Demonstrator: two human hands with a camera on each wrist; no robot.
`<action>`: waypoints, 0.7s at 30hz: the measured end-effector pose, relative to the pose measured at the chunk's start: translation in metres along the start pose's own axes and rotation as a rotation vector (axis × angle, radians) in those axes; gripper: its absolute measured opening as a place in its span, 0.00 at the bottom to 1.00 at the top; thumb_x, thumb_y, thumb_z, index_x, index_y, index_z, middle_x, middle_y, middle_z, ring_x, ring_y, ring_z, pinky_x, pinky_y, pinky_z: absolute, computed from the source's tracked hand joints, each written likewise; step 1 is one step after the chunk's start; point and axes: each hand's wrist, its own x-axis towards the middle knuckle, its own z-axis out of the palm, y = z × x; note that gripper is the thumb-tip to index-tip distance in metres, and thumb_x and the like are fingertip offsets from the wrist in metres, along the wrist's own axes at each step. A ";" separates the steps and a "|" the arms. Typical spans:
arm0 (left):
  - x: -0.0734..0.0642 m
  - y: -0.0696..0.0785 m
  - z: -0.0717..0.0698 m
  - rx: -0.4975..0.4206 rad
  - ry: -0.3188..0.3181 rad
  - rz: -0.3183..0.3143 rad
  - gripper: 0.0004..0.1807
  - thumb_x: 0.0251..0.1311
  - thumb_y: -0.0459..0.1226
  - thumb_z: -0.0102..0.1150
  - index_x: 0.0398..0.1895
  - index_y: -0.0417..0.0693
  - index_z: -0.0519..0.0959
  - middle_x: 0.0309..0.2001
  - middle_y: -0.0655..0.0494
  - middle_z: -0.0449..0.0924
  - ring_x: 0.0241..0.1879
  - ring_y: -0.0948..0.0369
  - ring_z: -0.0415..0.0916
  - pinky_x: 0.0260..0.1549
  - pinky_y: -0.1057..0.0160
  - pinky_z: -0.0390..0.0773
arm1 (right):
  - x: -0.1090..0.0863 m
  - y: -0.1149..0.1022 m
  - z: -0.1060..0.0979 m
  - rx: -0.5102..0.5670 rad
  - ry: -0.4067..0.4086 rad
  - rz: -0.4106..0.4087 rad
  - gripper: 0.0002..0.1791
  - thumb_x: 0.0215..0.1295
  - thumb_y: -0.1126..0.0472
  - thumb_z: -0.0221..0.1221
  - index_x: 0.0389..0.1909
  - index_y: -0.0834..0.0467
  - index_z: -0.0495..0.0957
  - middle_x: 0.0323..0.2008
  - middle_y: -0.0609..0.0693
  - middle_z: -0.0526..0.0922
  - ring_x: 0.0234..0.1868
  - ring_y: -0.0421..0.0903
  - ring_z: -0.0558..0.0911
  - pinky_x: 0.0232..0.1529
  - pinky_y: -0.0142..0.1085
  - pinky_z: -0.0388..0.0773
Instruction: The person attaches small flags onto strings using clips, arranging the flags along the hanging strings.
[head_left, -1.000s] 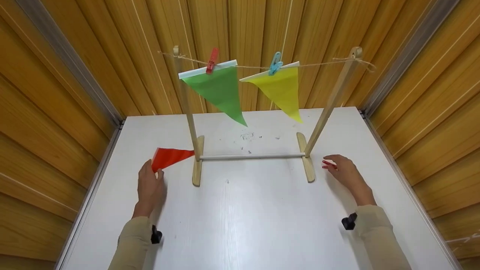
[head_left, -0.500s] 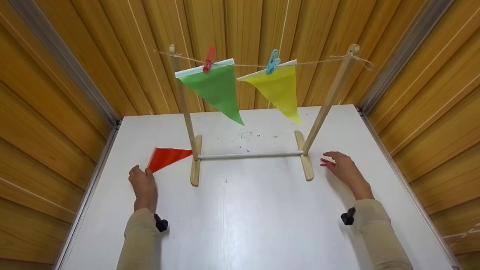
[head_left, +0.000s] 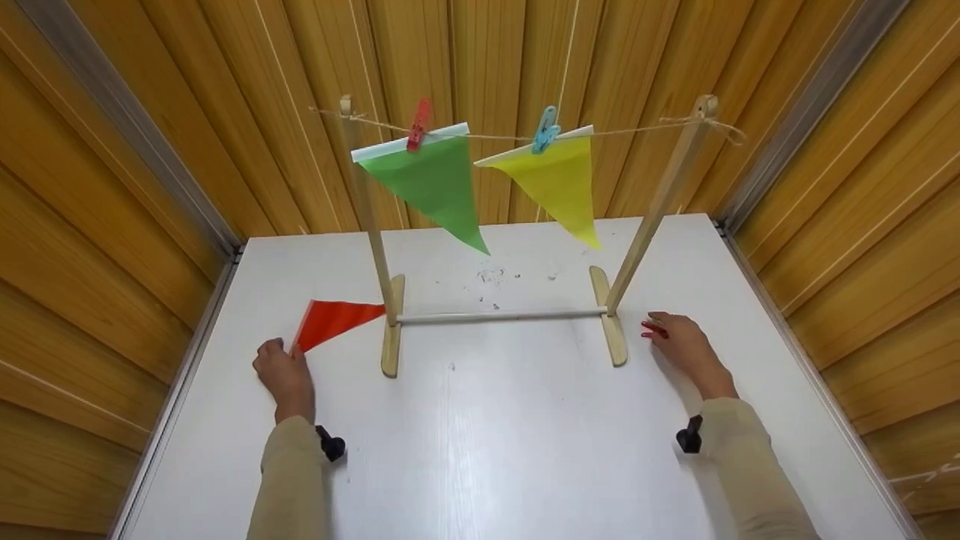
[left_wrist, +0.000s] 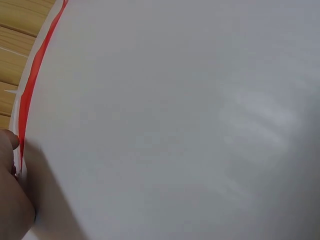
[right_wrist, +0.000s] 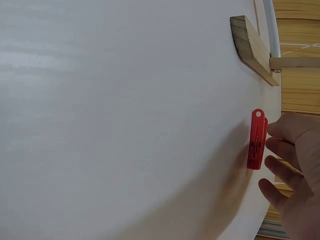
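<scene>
At the left, my left hand [head_left: 285, 379] pinches the near corner of a red triangular pennant [head_left: 334, 322], whose tip points right toward the foot of the left post. The left wrist view shows this pennant [left_wrist: 31, 90] nearly edge-on, the fingers at its lower end. Out to the right of the stand, my right hand [head_left: 690, 349] holds a red clothespin [head_left: 655, 330] low over the table. Seen from the right wrist, the clothespin [right_wrist: 256, 142] lies along the fingertips, the other fingers slightly spread; the thumb is hidden there.
Between the hands stands a wooden frame with a left post [head_left: 373, 240], a right post [head_left: 660, 206] and a white crossbar [head_left: 502, 316]. From its string [head_left: 630, 130] hang a green pennant [head_left: 439, 184] under a red clothespin [head_left: 418, 126] and a yellow pennant [head_left: 559, 176] under a blue clothespin [head_left: 546, 129].
My left hand has slid toward me and slightly left along the pennant's short edge to its near corner. The right hand keeps its hold on the clothespin, almost in place.
</scene>
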 end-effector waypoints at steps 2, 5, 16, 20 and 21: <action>0.000 -0.003 0.000 -0.004 0.002 0.004 0.24 0.76 0.34 0.50 0.69 0.30 0.65 0.66 0.35 0.67 0.67 0.40 0.61 0.68 0.44 0.67 | 0.000 -0.001 0.004 0.012 -0.001 0.016 0.24 0.72 0.68 0.57 0.66 0.70 0.72 0.58 0.72 0.78 0.59 0.70 0.76 0.63 0.63 0.70; 0.001 -0.005 0.000 -0.007 0.014 0.009 0.23 0.76 0.34 0.51 0.67 0.30 0.67 0.65 0.35 0.68 0.66 0.41 0.62 0.67 0.44 0.69 | 0.000 -0.002 0.008 0.022 0.003 0.040 0.23 0.72 0.67 0.58 0.65 0.70 0.73 0.55 0.71 0.80 0.55 0.66 0.79 0.61 0.62 0.73; 0.003 -0.003 0.003 -0.030 0.095 0.058 0.15 0.73 0.30 0.53 0.56 0.26 0.73 0.57 0.33 0.72 0.59 0.38 0.65 0.61 0.42 0.69 | -0.002 -0.005 0.009 0.026 0.052 0.053 0.20 0.72 0.66 0.60 0.62 0.67 0.77 0.54 0.68 0.82 0.56 0.65 0.81 0.61 0.59 0.75; 0.001 -0.002 0.002 -0.049 0.090 0.046 0.14 0.74 0.30 0.52 0.56 0.27 0.73 0.57 0.33 0.72 0.59 0.39 0.65 0.61 0.42 0.69 | -0.002 -0.005 0.009 0.032 0.051 0.063 0.20 0.71 0.66 0.61 0.62 0.66 0.77 0.55 0.67 0.82 0.57 0.66 0.80 0.62 0.58 0.75; 0.001 -0.002 0.002 -0.052 0.089 0.041 0.14 0.74 0.31 0.52 0.56 0.28 0.74 0.57 0.33 0.72 0.59 0.39 0.65 0.61 0.41 0.69 | -0.002 -0.005 0.009 0.036 0.043 0.069 0.20 0.71 0.66 0.61 0.62 0.66 0.77 0.56 0.67 0.82 0.58 0.66 0.80 0.62 0.58 0.74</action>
